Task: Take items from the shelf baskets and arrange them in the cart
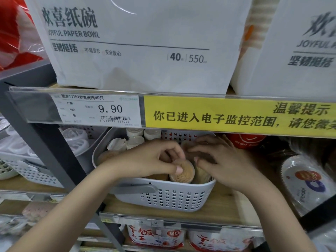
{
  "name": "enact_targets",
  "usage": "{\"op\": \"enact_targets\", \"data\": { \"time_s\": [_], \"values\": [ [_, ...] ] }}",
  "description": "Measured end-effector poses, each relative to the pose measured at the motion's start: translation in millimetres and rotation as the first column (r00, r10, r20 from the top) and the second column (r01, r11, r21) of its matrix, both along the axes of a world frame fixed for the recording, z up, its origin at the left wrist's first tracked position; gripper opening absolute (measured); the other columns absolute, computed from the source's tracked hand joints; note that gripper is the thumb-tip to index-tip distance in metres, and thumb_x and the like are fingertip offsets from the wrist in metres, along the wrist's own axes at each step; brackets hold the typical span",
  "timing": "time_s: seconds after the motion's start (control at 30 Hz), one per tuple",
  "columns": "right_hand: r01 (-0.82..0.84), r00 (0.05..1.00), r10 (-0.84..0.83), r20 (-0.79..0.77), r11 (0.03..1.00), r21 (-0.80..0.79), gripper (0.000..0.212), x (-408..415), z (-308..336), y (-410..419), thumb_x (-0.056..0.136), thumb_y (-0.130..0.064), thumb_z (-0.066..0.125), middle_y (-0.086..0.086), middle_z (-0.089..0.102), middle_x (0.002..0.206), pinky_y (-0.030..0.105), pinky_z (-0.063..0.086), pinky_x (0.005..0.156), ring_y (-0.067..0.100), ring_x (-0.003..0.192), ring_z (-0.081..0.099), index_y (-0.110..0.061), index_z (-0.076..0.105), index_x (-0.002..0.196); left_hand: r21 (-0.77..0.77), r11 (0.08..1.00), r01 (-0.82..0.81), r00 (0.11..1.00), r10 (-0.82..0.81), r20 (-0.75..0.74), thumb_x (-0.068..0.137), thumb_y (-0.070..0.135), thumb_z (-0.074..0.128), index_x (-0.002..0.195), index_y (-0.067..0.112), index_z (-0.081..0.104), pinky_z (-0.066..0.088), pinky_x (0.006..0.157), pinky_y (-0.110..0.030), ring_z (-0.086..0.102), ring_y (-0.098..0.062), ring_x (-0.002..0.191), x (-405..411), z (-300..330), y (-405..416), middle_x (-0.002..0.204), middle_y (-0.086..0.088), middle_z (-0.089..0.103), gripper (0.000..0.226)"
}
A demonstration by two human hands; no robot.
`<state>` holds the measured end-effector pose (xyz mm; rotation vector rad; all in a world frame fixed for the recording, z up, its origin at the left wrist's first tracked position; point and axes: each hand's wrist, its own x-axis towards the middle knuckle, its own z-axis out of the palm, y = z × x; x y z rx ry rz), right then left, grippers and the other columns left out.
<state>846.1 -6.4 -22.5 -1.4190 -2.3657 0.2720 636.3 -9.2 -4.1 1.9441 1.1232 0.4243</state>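
A white perforated basket (169,197) stands on the wooden shelf, filled with several round tubs of toothpicks. My left hand (145,159) reaches into it and pinches one round toothpick tub (183,172) between thumb and fingers. My right hand (220,160) is also inside the basket, fingers spread over another toothpick tub (201,176) right of the first; whether it grips that tub is hidden. Small white bottles (135,137) stand at the basket's back. No cart is in view.
A low shelf edge with a price tag (98,109) and a yellow notice strip (236,115) hangs just above my hands. Big paper bowl packs (138,42) sit on top. Paper plate packs (307,180) lie right; another white basket (36,171) lies left beyond a grey upright (45,142).
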Motion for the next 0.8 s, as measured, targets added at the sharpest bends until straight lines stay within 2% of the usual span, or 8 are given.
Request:
{"op": "enact_targets", "data": {
  "time_s": [0.07, 0.17, 0.27, 0.33, 0.43, 0.53, 0.67, 0.8],
  "values": [
    [-0.022, 1.000, 0.022, -0.005, 0.998, -0.055, 0.026, -1.3, 4.4, 5.4, 0.092, -0.035, 0.054, -0.022, 0.053, 0.125, 0.032, 0.023, 0.110, 0.003, 0.124, 0.039, -0.035, 0.060, 0.118, -0.065, 0.997, 0.040, 0.998, -0.037, 0.044, 0.087, 0.013, 0.067, 0.106, 0.016, 0.060, 0.049, 0.089, -0.021, 0.064, -0.007, 0.095, -1.7, 0.2, -2.9, 0.105, -0.002, 0.068, 0.021],
    [-0.039, 0.999, 0.042, 0.031, 0.994, -0.106, 0.022, -7.3, 8.9, 18.1, 0.087, -0.035, 0.061, -0.010, 0.063, 0.109, 0.037, 0.036, 0.100, 0.012, 0.106, 0.054, -0.027, 0.058, 0.107, -0.052, 0.999, -0.010, 0.999, 0.012, 0.033, 0.090, 0.016, 0.063, 0.109, 0.019, 0.058, 0.047, 0.097, -0.025, 0.063, -0.007, 0.102, -2.8, -4.1, -1.2, 0.109, 0.000, 0.069, 0.020],
    [-0.061, 0.996, 0.067, 0.055, 0.992, -0.109, 0.047, -14.8, 7.3, 29.6, 0.080, -0.039, 0.070, -0.007, 0.056, 0.117, 0.029, 0.037, 0.091, 0.016, 0.114, 0.051, -0.023, 0.052, 0.121, -0.018, 0.999, -0.045, 0.999, 0.045, 0.000, 0.091, 0.024, 0.062, 0.111, 0.023, 0.057, 0.044, 0.101, -0.030, 0.061, -0.004, 0.104, -4.8, -9.9, 0.0, 0.110, 0.006, 0.068, 0.021],
    [-0.067, 0.994, 0.074, 0.085, 0.994, -0.085, 0.059, -17.7, 4.0, 34.9, 0.079, -0.039, 0.073, -0.004, 0.054, 0.131, 0.031, 0.035, 0.098, 0.017, 0.124, 0.046, -0.025, 0.050, 0.131, -0.025, 0.999, -0.046, 0.999, 0.046, -0.016, 0.087, 0.031, 0.067, 0.113, 0.029, 0.056, 0.042, 0.103, -0.028, 0.058, 0.003, 0.107, -5.8, -12.5, -1.1, 0.114, 0.012, 0.066, 0.028],
    [-0.054, 0.998, 0.055, 0.022, 0.998, -0.037, 0.051, -17.8, -0.4, 37.5, 0.077, -0.035, 0.075, -0.003, 0.058, 0.130, 0.031, 0.035, 0.100, 0.017, 0.123, 0.047, -0.026, 0.059, 0.125, 0.022, 0.996, -0.091, 0.995, 0.092, -0.028, 0.079, 0.035, 0.074, 0.113, 0.035, 0.056, 0.041, 0.104, -0.026, 0.054, 0.011, 0.108, -5.7, -15.3, -1.4, 0.115, 0.015, 0.063, 0.039],
    [-0.007, 0.998, 0.007, -0.055, 1.000, -0.004, 0.058, -16.2, -4.1, 37.6, 0.075, -0.028, 0.075, -0.004, 0.055, 0.135, 0.030, 0.035, 0.103, 0.017, 0.126, 0.046, -0.029, 0.057, 0.130, 0.119, 0.983, -0.138, 0.988, 0.145, -0.045, 0.078, 0.028, 0.076, 0.116, 0.033, 0.055, 0.041, 0.103, -0.025, 0.052, 0.011, 0.109, -5.4, -17.1, 0.5, 0.116, 0.015, 0.062, 0.044],
    [-0.032, 0.998, 0.034, 0.045, 0.999, -0.026, 0.056, -15.7, -5.2, 38.4, 0.078, -0.037, 0.069, -0.008, 0.054, 0.137, 0.038, 0.032, 0.107, 0.015, 0.129, 0.044, -0.033, 0.055, 0.132, 0.029, 0.995, -0.099, 0.991, 0.101, -0.086, 0.083, 0.033, 0.071, 0.122, 0.036, 0.052, 0.040, 0.103, -0.021, 0.051, 0.008, 0.113, -7.4, -19.1, 1.3, 0.124, 0.014, 0.060, 0.043],
    [-0.043, 0.998, 0.042, -0.053, 0.998, -0.034, 0.045, -12.8, -6.8, 37.2, 0.086, -0.039, 0.054, -0.009, 0.055, 0.135, 0.038, 0.034, 0.106, 0.013, 0.126, 0.046, -0.033, 0.055, 0.131, 0.088, 0.990, -0.108, 0.986, 0.118, -0.119, 0.087, 0.042, 0.063, 0.129, 0.035, 0.046, 0.038, 0.099, -0.017, 0.050, 0.005, 0.117, -6.4, -24.0, 4.3, 0.128, 0.014, 0.057, 0.046]
  ]
}}
